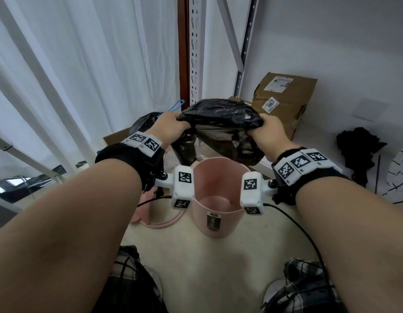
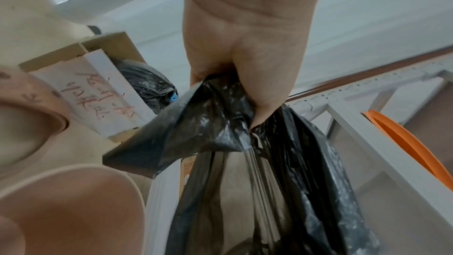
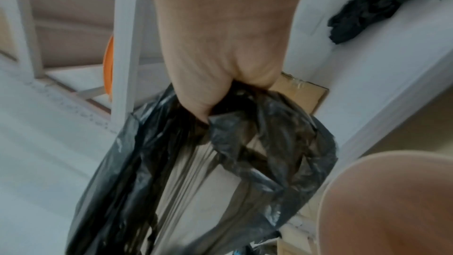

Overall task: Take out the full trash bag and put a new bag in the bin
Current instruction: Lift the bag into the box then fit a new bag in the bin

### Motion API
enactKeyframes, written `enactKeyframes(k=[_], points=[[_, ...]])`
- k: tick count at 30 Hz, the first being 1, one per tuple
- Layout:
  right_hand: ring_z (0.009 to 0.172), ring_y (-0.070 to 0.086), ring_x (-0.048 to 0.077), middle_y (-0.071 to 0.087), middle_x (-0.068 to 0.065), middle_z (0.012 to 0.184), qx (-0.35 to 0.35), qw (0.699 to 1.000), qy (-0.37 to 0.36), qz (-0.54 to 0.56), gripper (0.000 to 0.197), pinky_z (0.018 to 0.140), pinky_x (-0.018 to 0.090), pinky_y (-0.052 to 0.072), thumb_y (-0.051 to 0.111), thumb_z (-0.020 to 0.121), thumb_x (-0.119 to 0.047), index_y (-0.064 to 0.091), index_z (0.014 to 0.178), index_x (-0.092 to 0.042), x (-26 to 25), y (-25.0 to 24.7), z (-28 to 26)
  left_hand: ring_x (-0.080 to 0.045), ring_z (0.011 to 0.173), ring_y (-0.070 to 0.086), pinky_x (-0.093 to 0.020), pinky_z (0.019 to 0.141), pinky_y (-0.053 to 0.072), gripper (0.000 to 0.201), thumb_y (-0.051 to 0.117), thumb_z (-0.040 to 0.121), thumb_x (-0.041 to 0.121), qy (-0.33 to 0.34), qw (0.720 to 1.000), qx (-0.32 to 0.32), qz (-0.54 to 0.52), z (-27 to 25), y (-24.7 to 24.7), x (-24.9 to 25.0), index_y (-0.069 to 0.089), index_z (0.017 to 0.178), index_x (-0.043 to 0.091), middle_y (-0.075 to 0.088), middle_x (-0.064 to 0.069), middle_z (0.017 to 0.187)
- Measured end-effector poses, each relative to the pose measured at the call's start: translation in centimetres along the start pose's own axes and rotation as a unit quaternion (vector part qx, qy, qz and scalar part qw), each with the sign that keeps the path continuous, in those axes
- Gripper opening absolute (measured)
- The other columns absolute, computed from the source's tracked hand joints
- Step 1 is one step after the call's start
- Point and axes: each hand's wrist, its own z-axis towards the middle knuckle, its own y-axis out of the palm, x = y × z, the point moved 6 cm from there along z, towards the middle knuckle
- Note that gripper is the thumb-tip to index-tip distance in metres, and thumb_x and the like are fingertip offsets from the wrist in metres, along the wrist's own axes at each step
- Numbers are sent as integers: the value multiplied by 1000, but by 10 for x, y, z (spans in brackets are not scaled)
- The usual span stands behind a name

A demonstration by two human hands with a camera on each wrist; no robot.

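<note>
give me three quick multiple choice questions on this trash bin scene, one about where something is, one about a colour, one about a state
1. Where is the new black bag held?
A. above the bin's opening
B. flat on the floor
C. on the cardboard box

2. What colour is the bin?
A. orange
B. pink
C. white

3. What is the state of the bin?
A. lined with a bag
B. full of trash
C. bare inside, no bag in it yet

Answers:
1. A: the left hand and right hand grip the bag's edges, and it hangs over the bin's mouth.
2. B: its wall and inside are pale pink in the head view.
3. C: the head view shows the bin's bare pink bottom, while the tied full bag sits behind on the floor.
</note>
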Motion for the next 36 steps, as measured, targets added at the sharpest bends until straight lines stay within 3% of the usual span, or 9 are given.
enactKeyframes(k=[3,6,11,15,21,25,27,32,36], points=[[96,60,30,62,9,94,-7,995,43,94,34,85,43,51,43,82,12,53,90,-19,7,5,3,-18,70,63,-33,79,54,20,49,90,0,-30,994,-7,-101,-4,6,-1,64,86,12,67,-9,82],[96,61,20,64,3,102,-20,992,20,122,31,85,33,52,63,84,-2,57,114,-10,-5,3,1,-14,59,60,-20,54,52,30,40,93,-3,-30,988,-33,-149,-11,13,4,58,77,16,63,-3,68],[76,62,4,67,-6,84,-146,985,27,91,34,68,8,51,80,72,-11,68,104,-9,-14,22,-12,-15,69,66,-21,58,51,12,51,94,15,-75,976,-83,-185,-14,22,6,62,90,15,69,0,74],[84,64,24,67,7,86,-68,978,26,197,17,85,38,53,61,82,5,66,84,-11,-19,15,-9,-19,71,70,-27,69,57,26,66,86,30,-138,966,-168,-140,-21,30,-1,68,102,10,74,-5,83],[79,63,23,63,6,89,-92,968,17,231,28,76,41,54,61,88,-4,48,113,-7,-24,20,-6,-18,75,63,-28,69,52,28,57,92,17,-114,980,-76,-146,-15,23,-6,60,118,7,67,-4,87],[62,62,-8,67,-14,73,-173,980,-4,95,34,66,11,48,76,76,-8,66,108,-4,-24,25,-12,-33,110,62,-28,74,53,34,57,92,16,-110,983,-89,-119,-17,23,-7,57,124,5,64,-16,122],[70,62,4,66,-8,73,-175,982,-12,-64,31,66,12,44,77,77,-15,68,104,-3,-16,25,-13,-35,117,58,-24,67,49,34,54,94,13,-93,994,-55,-31,-14,17,-8,55,124,-3,60,-22,126],[93,58,29,60,12,93,-178,933,51,-310,32,73,29,39,71,79,-27,63,100,-4,20,30,-12,-35,115,56,-31,94,39,30,39,94,-1,70,980,34,182,-4,8,15,57,117,-6,61,-25,120],[130,38,34,36,17,142,-203,952,79,-216,112,109,46,36,83,55,-35,19,147,-24,24,34,-10,-34,101,59,-34,80,42,15,48,91,11,63,950,-21,305,3,18,6,55,98,0,63,-21,104]])
